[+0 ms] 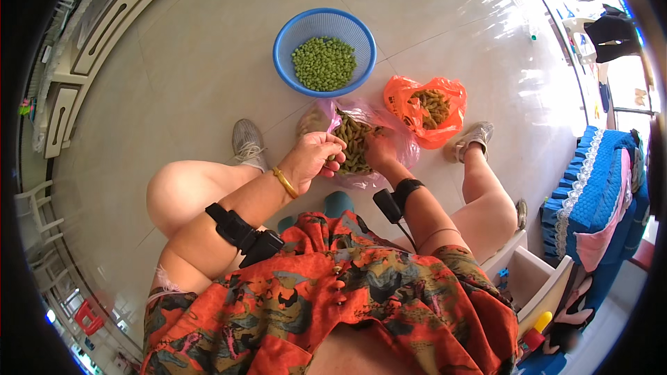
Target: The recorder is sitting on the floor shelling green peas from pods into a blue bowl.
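My left hand (312,157) is curled in front of the pink plastic bag (404,133), with a bit of green, a shelled bean or pod (332,158), between thumb and fingers. Inside that bag lies a heap of green-brown soybean pods (354,140). My right hand (380,148) reaches into the bag at the right of the heap; its fingertips are blurred, so whether they grip a pod is unclear. Beyond the bag stands a blue plastic colander (279,57) holding shelled green beans (324,64).
To the right, an orange plastic bag (453,133) contains browner pods or husks (431,108). Sneakers (247,140) flank the bags on the tiled floor (198,73). An open drawer (531,265) is close by my right leg. Drawers (107,23) line the far left.
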Available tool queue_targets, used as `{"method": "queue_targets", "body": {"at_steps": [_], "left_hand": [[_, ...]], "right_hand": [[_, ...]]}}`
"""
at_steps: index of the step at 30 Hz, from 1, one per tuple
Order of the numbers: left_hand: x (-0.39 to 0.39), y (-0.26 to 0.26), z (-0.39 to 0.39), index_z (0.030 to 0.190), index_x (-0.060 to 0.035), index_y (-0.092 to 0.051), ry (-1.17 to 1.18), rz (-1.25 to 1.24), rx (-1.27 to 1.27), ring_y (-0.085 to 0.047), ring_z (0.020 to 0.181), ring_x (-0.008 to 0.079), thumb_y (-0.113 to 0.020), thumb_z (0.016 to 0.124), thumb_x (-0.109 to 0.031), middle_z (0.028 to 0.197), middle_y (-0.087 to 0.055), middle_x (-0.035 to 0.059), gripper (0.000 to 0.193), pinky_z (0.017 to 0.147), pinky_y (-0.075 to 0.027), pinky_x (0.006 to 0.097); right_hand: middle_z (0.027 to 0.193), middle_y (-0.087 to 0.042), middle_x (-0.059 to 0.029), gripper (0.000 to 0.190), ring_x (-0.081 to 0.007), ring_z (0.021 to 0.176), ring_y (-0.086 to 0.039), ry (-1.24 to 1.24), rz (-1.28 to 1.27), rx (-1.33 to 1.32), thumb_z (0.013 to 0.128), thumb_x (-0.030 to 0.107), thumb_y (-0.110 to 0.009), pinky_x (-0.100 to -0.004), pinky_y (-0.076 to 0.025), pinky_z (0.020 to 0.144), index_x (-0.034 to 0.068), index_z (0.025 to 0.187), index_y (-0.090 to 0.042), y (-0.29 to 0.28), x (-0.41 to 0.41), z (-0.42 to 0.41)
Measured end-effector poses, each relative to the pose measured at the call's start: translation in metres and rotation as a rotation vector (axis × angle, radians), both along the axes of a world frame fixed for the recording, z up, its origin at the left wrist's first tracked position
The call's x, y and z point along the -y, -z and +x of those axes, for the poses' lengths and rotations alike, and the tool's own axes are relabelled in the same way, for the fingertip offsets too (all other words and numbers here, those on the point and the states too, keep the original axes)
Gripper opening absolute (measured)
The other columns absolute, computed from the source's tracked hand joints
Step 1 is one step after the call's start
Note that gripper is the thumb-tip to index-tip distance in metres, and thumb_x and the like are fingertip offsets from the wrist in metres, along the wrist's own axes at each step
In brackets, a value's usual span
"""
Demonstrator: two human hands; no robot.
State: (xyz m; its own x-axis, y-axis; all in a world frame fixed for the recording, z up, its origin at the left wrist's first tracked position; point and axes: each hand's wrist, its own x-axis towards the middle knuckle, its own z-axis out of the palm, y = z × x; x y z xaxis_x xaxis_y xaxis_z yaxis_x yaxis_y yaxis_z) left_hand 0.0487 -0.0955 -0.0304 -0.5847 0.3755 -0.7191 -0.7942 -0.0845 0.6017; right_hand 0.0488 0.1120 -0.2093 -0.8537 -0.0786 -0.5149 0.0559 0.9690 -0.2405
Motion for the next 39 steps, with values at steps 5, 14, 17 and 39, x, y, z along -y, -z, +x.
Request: {"method": "queue_targets", "body": {"at_steps": [5,14,17,39], "left_hand": [[0.001,0.004,0.000,0.094,-0.0061,-0.054,0.025,-0.030,-0.016,-0.053,0.061,0.0068,-0.052,0.084,-0.015,0.077,-0.058,0.0010,0.013,0.057,-0.045,0.0219],[-0.006,0.008,0.001,0.093,-0.0066,-0.054,0.094,-0.058,-0.075,-0.052,0.062,0.0071,-0.053,0.085,-0.018,0.076,-0.057,0.0004,0.014,0.053,-0.045,0.0226],[-0.003,0.013,0.004,0.094,-0.0066,-0.054,0.070,-0.118,-0.105,-0.052,0.062,0.0082,-0.053,0.085,-0.019,0.076,-0.056,0.0004,0.015,0.052,-0.044,0.0232],[-0.009,-0.010,0.005,0.079,-0.0078,-0.057,0.223,0.249,-0.197,-0.048,0.055,0.0060,-0.054,0.088,-0.031,0.067,-0.054,-0.0021,0.025,0.049,-0.040,0.0185]], "right_hand": [[0.095,-0.060,-0.0200,0.024,-0.0337,0.094,-0.057,0.084,-0.085,0.082,0.073,0.010,-0.050,-0.0419,-0.046,0.079,0.006,0.096,-0.055,-0.017,0.003,0.007],[0.076,-0.057,-0.0046,0.032,-0.0132,0.070,-0.056,0.389,-0.892,-0.139,0.064,0.002,-0.066,-0.0264,-0.047,0.064,0.004,0.094,-0.054,-0.042,-0.012,0.019],[0.085,-0.052,-0.0010,0.034,-0.0099,0.079,-0.053,0.415,-1.074,-0.133,0.069,-0.008,-0.058,-0.0234,-0.046,0.071,0.002,0.101,-0.052,-0.096,0.002,0.021],[0.069,-0.055,-0.0101,0.014,-0.0182,0.050,-0.053,0.744,-1.627,0.235,0.084,0.008,-0.042,-0.0274,-0.045,0.044,-0.001,0.084,-0.053,-0.182,0.021,0.038]]}}
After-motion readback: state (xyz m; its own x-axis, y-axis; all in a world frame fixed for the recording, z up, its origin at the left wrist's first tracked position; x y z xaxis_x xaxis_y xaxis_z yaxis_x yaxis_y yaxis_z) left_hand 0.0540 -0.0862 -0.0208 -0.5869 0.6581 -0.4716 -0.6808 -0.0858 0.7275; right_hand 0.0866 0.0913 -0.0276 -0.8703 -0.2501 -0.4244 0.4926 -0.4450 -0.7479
